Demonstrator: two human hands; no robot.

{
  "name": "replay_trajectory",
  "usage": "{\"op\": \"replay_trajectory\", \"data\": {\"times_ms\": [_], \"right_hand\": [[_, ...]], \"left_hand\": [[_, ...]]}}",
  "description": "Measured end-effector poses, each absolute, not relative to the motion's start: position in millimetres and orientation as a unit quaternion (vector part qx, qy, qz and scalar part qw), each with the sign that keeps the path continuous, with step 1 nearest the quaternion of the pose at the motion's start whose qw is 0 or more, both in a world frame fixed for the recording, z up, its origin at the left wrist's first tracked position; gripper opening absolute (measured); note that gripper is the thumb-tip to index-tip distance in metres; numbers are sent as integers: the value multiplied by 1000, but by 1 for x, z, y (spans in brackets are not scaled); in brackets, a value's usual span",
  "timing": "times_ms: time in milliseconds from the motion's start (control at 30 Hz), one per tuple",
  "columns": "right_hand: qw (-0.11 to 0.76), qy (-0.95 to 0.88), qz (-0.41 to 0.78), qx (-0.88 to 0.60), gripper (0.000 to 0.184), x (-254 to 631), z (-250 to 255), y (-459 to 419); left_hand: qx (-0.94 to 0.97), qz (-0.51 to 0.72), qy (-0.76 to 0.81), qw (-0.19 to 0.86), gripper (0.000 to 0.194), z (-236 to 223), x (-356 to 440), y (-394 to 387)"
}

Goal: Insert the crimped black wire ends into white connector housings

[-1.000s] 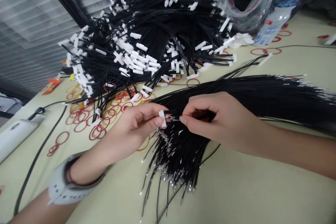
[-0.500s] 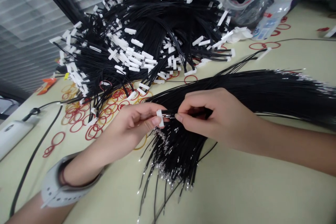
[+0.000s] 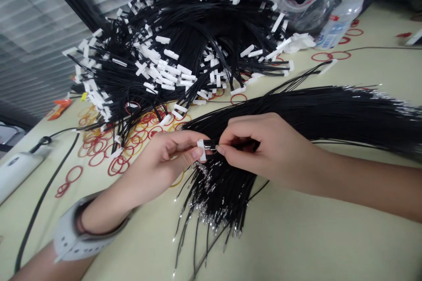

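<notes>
Between thumb and fingers, my left hand [image 3: 174, 156] pinches a small white connector housing [image 3: 201, 149], held upright. My right hand [image 3: 260, 145] is closed on a thin black wire [image 3: 215, 145], whose silvery metal tip points at the housing's right side. Whether the tip has entered the housing is too small to tell. Under both hands lies a thick bundle of black wires [image 3: 227, 193] with bare crimped metal ends fanned toward me. The bundle's other part [image 3: 329, 109] stretches off to the right.
Behind stands a big heap of black cables [image 3: 198, 22] with white connectors. Red and yellow rubber bands [image 3: 132, 140] are strewn at the left, near a white power strip [image 3: 23, 169] and its black cord. A clear plastic bag [image 3: 303, 4] and a labelled plastic package [image 3: 343, 19] sit back right.
My right hand has moved a little left, bringing the wire closer to the housing. My left hand keeps its pinch. The whole view has shifted slightly.
</notes>
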State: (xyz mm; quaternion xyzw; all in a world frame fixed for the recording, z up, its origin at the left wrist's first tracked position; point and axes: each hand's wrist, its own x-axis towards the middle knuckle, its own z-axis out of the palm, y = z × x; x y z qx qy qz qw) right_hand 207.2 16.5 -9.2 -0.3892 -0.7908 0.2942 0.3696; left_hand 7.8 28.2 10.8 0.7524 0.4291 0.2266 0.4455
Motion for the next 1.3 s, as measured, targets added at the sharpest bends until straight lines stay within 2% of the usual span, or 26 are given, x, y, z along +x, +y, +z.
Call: {"op": "replay_trajectory", "data": {"times_ms": [767, 1300], "right_hand": [[353, -794, 326, -373, 12, 206, -10, 19], [346, -826, 255, -364, 13, 205, -16, 17]], "left_hand": [[757, 212, 418, 454, 13, 9, 8, 31], [774, 192, 395, 457, 10, 11, 8, 34]]}}
